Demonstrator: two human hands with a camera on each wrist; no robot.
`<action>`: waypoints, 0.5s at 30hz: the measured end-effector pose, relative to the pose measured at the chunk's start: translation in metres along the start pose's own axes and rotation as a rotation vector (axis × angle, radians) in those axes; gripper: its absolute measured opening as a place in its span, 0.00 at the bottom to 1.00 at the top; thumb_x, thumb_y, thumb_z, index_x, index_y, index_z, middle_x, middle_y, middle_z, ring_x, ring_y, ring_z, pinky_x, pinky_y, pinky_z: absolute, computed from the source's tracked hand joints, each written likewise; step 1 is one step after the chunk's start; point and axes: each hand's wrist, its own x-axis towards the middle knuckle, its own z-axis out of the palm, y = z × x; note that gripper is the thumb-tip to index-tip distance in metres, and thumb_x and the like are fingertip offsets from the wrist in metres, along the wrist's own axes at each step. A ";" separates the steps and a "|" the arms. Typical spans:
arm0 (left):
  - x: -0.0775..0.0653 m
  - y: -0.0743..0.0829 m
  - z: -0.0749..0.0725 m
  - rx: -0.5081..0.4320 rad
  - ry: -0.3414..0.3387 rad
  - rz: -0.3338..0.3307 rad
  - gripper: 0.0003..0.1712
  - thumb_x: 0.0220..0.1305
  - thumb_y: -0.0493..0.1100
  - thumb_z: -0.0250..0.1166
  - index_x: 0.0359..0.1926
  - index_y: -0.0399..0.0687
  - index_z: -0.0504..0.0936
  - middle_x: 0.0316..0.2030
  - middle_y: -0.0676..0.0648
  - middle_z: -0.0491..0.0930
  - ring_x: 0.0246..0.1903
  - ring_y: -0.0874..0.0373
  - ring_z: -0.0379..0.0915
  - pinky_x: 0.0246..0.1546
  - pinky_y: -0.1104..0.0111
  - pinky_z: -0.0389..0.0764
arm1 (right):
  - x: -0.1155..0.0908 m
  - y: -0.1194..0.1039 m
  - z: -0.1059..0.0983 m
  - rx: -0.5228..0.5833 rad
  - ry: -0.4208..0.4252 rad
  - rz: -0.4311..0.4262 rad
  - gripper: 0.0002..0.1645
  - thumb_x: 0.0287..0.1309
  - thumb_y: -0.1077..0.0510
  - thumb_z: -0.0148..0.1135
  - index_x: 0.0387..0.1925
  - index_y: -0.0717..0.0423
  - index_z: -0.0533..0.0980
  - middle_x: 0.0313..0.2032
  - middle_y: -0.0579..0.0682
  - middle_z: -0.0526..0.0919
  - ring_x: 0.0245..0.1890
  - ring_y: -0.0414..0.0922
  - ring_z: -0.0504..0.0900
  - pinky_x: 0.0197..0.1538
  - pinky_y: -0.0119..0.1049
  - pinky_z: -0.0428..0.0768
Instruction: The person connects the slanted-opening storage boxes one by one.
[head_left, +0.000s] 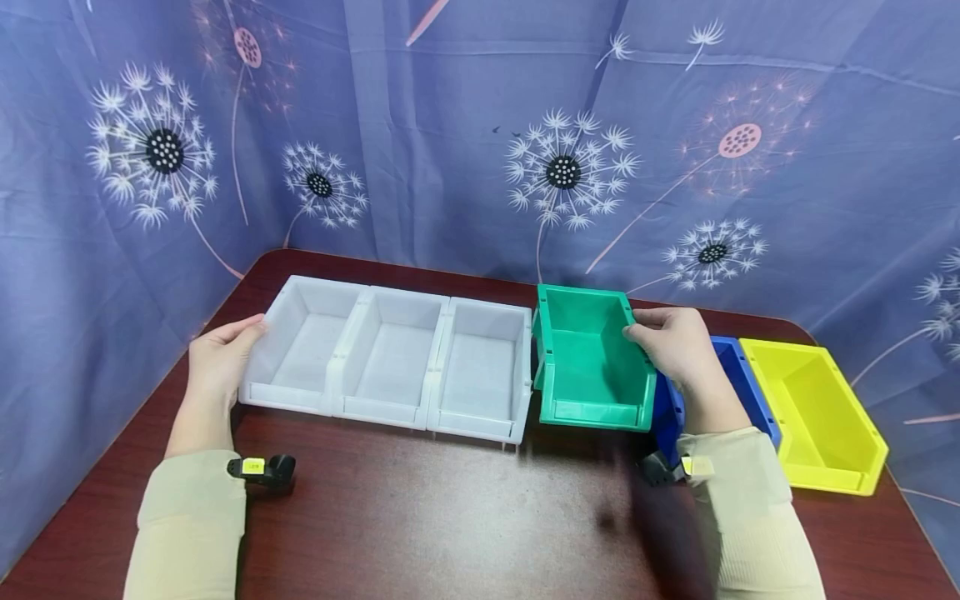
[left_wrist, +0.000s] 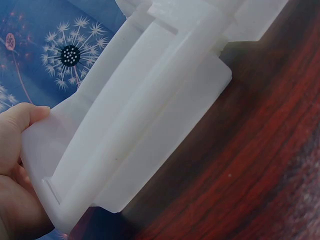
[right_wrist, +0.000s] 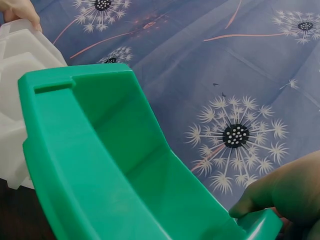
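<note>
Three white plastic bins (head_left: 388, 358) stand side by side in a row at the left and middle, their inner sides meeting. My left hand (head_left: 221, 362) grips the outer left wall of the leftmost one, thumb at the rim in the left wrist view. On the right of the row, a green bin (head_left: 588, 354) is held by my right hand (head_left: 675, 343), which pinches its right wall with the thumb on the inner side. The green bin's left side is close beside the rightmost white bin. Both the green and the white bins have nothing in them.
A blue bin (head_left: 738, 375) lies partly hidden behind my right wrist and the green bin. Farther right a yellow bin (head_left: 813, 417) sits beside it. The dark red wooden table (head_left: 450, 517) backs onto a blue dandelion-print curtain (head_left: 450, 150).
</note>
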 end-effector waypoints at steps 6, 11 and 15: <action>0.000 0.000 0.002 -0.018 -0.003 -0.002 0.29 0.62 0.56 0.61 0.63 0.57 0.73 0.65 0.54 0.68 0.58 0.62 0.65 0.64 0.61 0.65 | -0.002 0.001 -0.001 -0.012 -0.008 0.010 0.27 0.66 0.55 0.52 0.61 0.67 0.68 0.57 0.69 0.74 0.47 0.55 0.80 0.39 0.36 0.83; 0.000 -0.001 0.001 -0.020 0.001 -0.009 0.29 0.60 0.57 0.62 0.62 0.59 0.74 0.65 0.55 0.69 0.57 0.62 0.65 0.64 0.61 0.65 | -0.004 -0.001 0.002 -0.003 0.005 0.009 0.27 0.65 0.56 0.52 0.62 0.67 0.68 0.58 0.68 0.73 0.49 0.57 0.79 0.42 0.39 0.83; 0.001 -0.001 0.000 -0.014 0.007 -0.007 0.28 0.60 0.57 0.62 0.62 0.59 0.74 0.64 0.56 0.70 0.56 0.63 0.65 0.63 0.62 0.66 | -0.007 -0.001 0.006 -0.007 0.033 0.011 0.27 0.65 0.56 0.52 0.62 0.67 0.68 0.58 0.68 0.73 0.51 0.59 0.78 0.48 0.48 0.81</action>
